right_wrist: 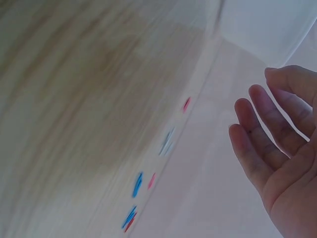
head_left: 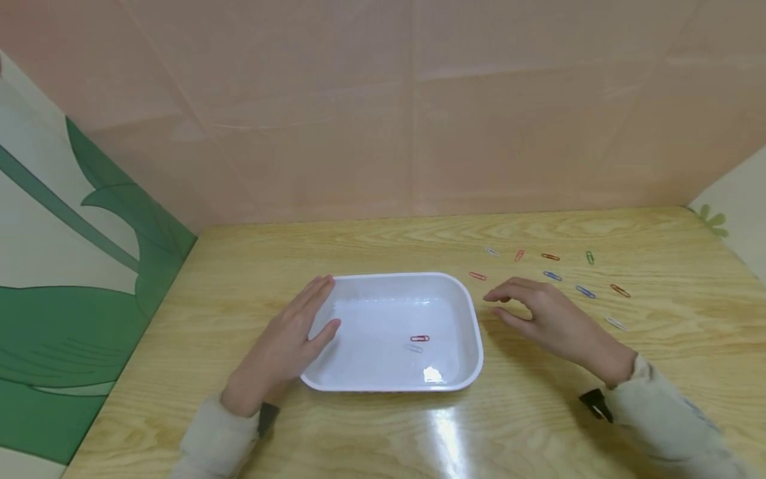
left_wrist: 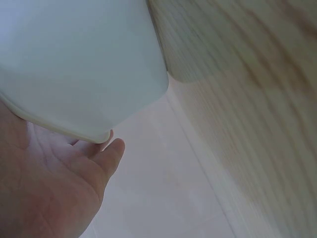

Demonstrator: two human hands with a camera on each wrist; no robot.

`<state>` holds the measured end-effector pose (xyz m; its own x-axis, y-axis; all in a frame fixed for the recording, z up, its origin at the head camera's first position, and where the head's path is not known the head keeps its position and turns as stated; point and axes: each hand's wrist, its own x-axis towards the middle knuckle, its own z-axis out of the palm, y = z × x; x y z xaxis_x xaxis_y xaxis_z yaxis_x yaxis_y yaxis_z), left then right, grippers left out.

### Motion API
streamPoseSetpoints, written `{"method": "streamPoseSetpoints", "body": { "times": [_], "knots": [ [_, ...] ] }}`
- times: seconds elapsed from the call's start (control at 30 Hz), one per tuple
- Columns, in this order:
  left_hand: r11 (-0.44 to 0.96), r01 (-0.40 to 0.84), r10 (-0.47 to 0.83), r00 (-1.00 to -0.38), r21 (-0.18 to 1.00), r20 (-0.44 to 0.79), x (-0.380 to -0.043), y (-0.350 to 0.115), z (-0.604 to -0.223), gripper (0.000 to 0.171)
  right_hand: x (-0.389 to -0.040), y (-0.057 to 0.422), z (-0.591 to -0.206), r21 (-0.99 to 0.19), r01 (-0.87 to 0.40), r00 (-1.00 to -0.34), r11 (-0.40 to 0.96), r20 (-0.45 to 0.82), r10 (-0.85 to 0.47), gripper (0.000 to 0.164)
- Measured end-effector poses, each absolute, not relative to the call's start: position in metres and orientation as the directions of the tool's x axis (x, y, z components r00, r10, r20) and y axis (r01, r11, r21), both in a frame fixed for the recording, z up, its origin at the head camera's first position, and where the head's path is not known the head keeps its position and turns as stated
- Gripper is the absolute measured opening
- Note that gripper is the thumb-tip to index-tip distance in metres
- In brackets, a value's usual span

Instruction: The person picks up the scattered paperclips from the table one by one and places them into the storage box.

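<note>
A white rectangular tray [head_left: 389,386] stands on the wooden table. Inside it lie a red paper clip [head_left: 420,338] and a white paper clip [head_left: 413,348]. My left hand [head_left: 284,342] rests on the tray's left rim, fingers extended along it and thumb over the inside. In the left wrist view that hand [left_wrist: 54,183] lies against the tray's edge. Just right of the tray hovers my right hand [head_left: 547,319], thumb and fingers apart and loosely bent, nothing between them. Nearest its fingertips is a pinkish-red paper clip [head_left: 477,275] on the table.
Several more paper clips are scattered behind and right of the right hand, among them a green one [head_left: 590,257], a blue one [head_left: 585,291], an orange-brown one [head_left: 620,291] and a white one [head_left: 616,324]. A pinkish sheet [head_left: 413,133] hangs at the table's back edge.
</note>
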<state>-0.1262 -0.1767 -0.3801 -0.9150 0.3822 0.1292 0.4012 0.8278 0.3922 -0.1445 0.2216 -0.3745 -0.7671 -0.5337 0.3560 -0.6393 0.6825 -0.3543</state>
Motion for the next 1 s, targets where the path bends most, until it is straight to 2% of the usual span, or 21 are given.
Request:
{"method": "streamPoseSetpoints", "body": {
  "times": [0.67,1.0],
  "knots": [
    [0.821,0.402,0.385,-0.914,0.405,0.129,-0.125,-0.178,-0.380,0.067,-0.146,0.257,-0.384,-0.296,-0.618,-0.783,0.728,0.320,-0.534,0.024],
    [0.815,0.422,0.395,-0.906,0.397,0.153,-0.126,-0.178,-0.381,0.066,-0.150,0.277,-0.387,-0.253,-0.598,-0.799,0.760,0.259,-0.543,0.023]
  ]
}}
